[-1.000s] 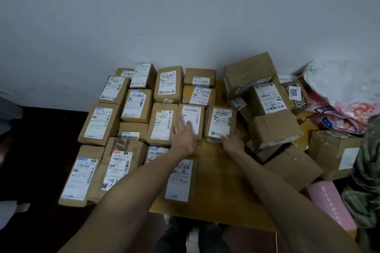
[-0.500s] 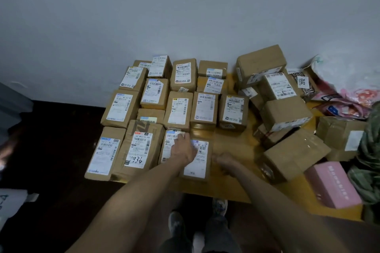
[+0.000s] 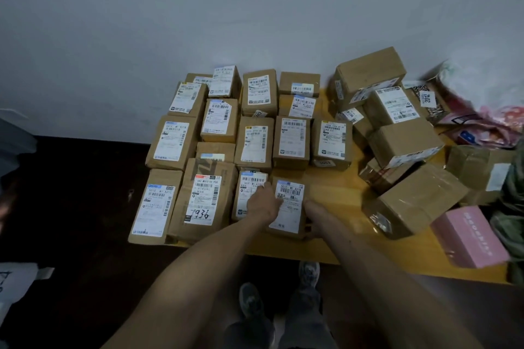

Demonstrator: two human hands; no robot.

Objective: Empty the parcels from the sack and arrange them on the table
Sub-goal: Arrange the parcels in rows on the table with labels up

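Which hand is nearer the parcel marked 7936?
Left. The left hand rests just right of the 7936 parcel; the right hand holds the far edge of the next parcel.

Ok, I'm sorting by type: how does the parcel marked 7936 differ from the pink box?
The 7936 parcel is brown with a white shipping label. The pink box is pink with pale lettering and shows no label. The 7936 parcel sits packed among other parcels in tidy rows on the left, while the pink box lies outside those rows at the table's near right edge. Both lie flat on the table.
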